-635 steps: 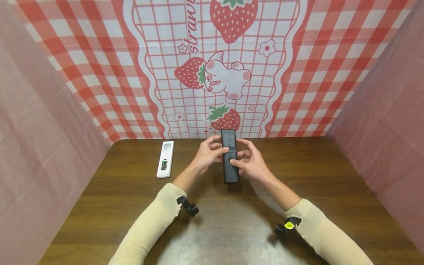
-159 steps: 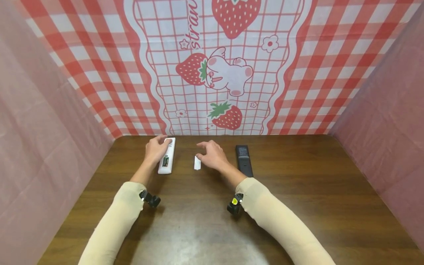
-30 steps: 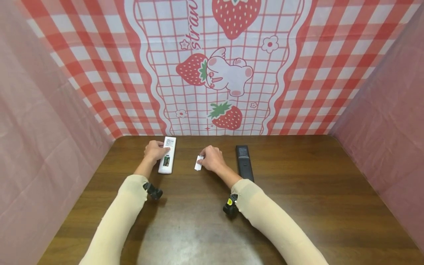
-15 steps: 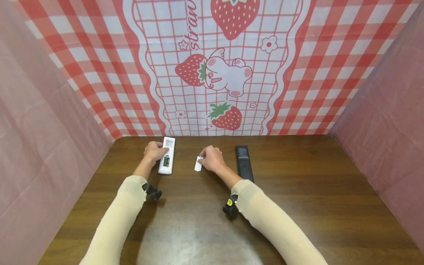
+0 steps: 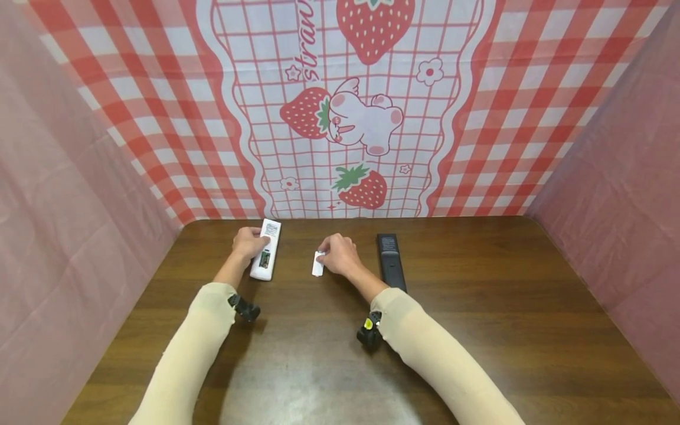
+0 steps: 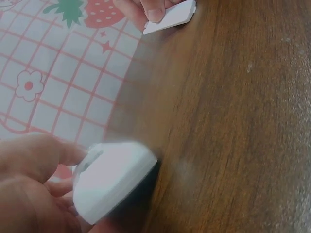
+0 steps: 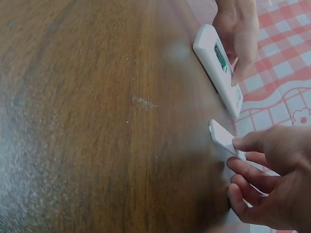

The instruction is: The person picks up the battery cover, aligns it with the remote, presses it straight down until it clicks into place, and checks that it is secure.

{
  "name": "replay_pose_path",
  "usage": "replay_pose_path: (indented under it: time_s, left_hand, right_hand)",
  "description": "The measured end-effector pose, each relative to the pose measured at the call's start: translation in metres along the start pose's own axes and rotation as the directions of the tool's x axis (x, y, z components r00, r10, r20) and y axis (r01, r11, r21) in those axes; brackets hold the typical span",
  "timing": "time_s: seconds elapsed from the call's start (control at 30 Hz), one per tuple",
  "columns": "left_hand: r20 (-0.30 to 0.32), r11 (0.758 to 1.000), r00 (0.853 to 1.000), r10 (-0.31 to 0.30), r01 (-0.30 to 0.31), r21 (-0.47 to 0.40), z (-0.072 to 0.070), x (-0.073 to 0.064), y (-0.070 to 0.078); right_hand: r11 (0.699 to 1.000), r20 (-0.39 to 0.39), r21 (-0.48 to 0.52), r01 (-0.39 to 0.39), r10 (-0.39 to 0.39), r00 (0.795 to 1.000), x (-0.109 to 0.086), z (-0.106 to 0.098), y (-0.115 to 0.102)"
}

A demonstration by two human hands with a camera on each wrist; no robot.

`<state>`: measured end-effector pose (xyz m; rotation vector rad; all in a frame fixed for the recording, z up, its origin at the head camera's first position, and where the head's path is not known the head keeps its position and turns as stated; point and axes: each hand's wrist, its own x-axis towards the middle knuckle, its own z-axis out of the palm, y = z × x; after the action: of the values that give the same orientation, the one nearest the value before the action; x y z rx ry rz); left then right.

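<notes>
My left hand [image 5: 247, 243] grips a white remote control [image 5: 271, 230] near its far end, thumb on top. The remote lies back side up, and its battery compartment [image 5: 264, 260] is uncovered, with green showing inside. In the left wrist view, the near end of the remote [image 6: 116, 177] is raised, with a dark shadow below it. To the right, my right hand [image 5: 340, 254] pinches a small white battery cover [image 5: 317, 269] between thumb and fingers. The right wrist view shows the cover [image 7: 222, 136] held slanted, apart from the remote [image 7: 208, 46].
A black remote control [image 5: 391, 262] lies back side up on the wooden table [image 5: 478, 307], just beyond my right forearm. A strawberry-print cloth [image 5: 366, 127] hangs along the table's far edge. Pink curtains [image 5: 605, 195] stand at both sides.
Earlier both hands held the black remote, which now lies on the table. The left hand then took the white remote and the right the cover. Lately the remote's near end swung slightly left.
</notes>
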<state>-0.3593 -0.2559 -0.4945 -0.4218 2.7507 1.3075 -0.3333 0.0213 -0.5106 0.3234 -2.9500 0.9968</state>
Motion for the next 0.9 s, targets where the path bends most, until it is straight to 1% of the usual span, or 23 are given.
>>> replay_pose_path:
  time_s: [0.07,0.1,0.13,0.17,0.27,0.3,0.37,0.4,0.43,0.5,0.57,0.6,0.63,0.7,0.77,0.8,0.83,0.9]
  left_hand:
    - [-0.010,1.000,1.000,0.010,-0.010,-0.009,-0.001,-0.001,0.000]
    - [-0.014,1.000,1.000,0.008,-0.009,-0.012,0.000,0.005,-0.005]
    - [-0.021,1.000,1.000,0.006,-0.007,-0.012,0.003,0.017,-0.014]
    - [-0.027,1.000,1.000,0.007,-0.007,-0.011,0.005,0.023,-0.019]
    - [-0.038,1.000,0.999,-0.006,0.004,-0.031,0.002,0.013,-0.012]
    - [-0.044,1.000,0.999,-0.012,0.011,-0.029,0.000,0.004,-0.005]
    - [-0.042,0.999,0.999,-0.020,0.019,-0.041,-0.005,-0.018,0.010]
    - [-0.056,0.999,0.998,-0.026,0.023,-0.046,-0.007,-0.026,0.015]
    - [-0.051,0.999,0.998,-0.028,0.026,-0.047,-0.009,-0.034,0.020]
    - [-0.052,0.998,0.998,-0.035,0.032,-0.055,-0.010,-0.038,0.024]
    - [-0.056,0.998,0.998,-0.037,0.034,-0.051,-0.008,-0.029,0.017]
    - [-0.057,0.998,0.998,-0.038,0.035,-0.053,-0.007,-0.021,0.011]
    - [-0.042,0.998,0.998,-0.039,0.037,-0.053,-0.007,-0.013,0.005]
    - [-0.047,0.998,0.998,-0.030,0.027,-0.051,-0.003,0.006,-0.011]
    - [-0.040,0.998,0.999,-0.019,0.016,-0.062,-0.002,0.017,-0.020]
    - [-0.049,0.998,0.999,-0.013,0.010,-0.067,-0.001,0.022,-0.024]
    - [-0.057,0.998,0.998,-0.010,0.006,-0.070,-0.002,0.022,-0.024]
    - [-0.079,0.997,0.997,-0.009,0.003,-0.079,-0.003,0.016,-0.018]
  right_hand:
    - [1.000,0.003,0.007,-0.002,0.002,1.000,0.001,0.001,0.001]
    - [1.000,0.002,0.011,-0.001,0.001,1.000,0.001,0.001,0.001]
    - [1.000,0.002,0.014,0.000,0.000,1.000,0.002,0.001,0.002]
    - [1.000,0.003,0.018,0.000,0.000,1.000,0.002,0.001,0.002]
    - [1.000,0.006,0.024,0.005,-0.005,1.000,0.004,0.002,0.003]
    - [1.000,0.010,0.026,0.006,-0.006,1.000,0.004,0.002,0.004]
    - [1.000,0.017,0.028,0.009,-0.010,1.000,0.006,0.003,0.004]
    - [0.999,0.021,0.031,0.009,-0.010,1.000,0.007,0.004,0.005]
    - [0.999,0.025,0.032,0.009,-0.010,1.000,0.007,0.004,0.005]
    - [0.999,0.030,0.036,0.007,-0.008,1.000,0.009,0.006,0.006]
    - [0.999,0.034,0.044,0.005,-0.006,0.999,0.010,0.006,0.007]
    - [0.999,0.034,0.045,0.003,-0.004,0.999,0.011,0.007,0.008]
    - [0.999,0.035,0.047,0.001,-0.003,0.999,0.011,0.008,0.008]
    - [0.999,0.041,0.053,-0.001,-0.001,0.999,0.012,0.008,0.009]
    - [0.998,0.045,0.056,-0.001,-0.001,0.999,0.013,0.009,0.011]
    - [0.998,0.048,0.058,-0.001,-0.002,0.999,0.014,0.009,0.011]
    - [0.998,0.053,0.063,-0.002,-0.002,0.999,0.014,0.009,0.012]
    - [0.997,0.063,0.074,-0.003,-0.001,0.998,0.015,0.009,0.013]
